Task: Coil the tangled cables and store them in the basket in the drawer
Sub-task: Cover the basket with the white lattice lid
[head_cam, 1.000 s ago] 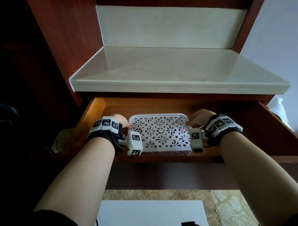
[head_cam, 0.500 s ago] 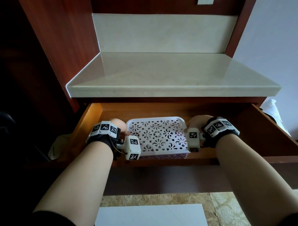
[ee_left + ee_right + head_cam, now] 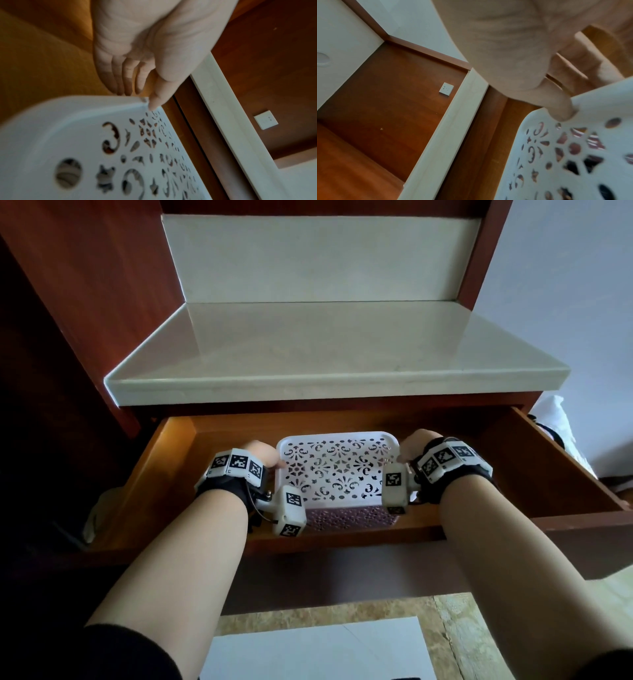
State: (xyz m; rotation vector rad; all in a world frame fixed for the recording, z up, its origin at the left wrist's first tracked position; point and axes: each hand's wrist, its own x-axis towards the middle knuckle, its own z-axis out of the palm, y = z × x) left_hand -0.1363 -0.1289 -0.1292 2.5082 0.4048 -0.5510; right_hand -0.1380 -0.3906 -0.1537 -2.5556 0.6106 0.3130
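Both hands, the left hand (image 3: 262,455) and right hand (image 3: 416,445), pinch the lidded basket (image 3: 337,470) by its side edges, thumbs on top and fingers (image 3: 127,82) below, to keep it level near the drawer (image 3: 342,537) front edge.

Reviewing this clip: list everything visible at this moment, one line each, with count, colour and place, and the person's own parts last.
basket: one, white-pink perforated, inside the open drawer, centre front.
lid: one, white with cut-out pattern, on top of the basket; striped and dark shapes show through the holes, cannot tell what.
drawer: one, brown wood, pulled open.
countertop: one, pale stone, above the drawer.
wall socket: one, white, on the wood panel.
white sheet: one, on the floor below.
left hand: one, thumb on the lid's left edge, fingers down the side.
right hand: one, thumb on the lid's right edge, fingers behind it.
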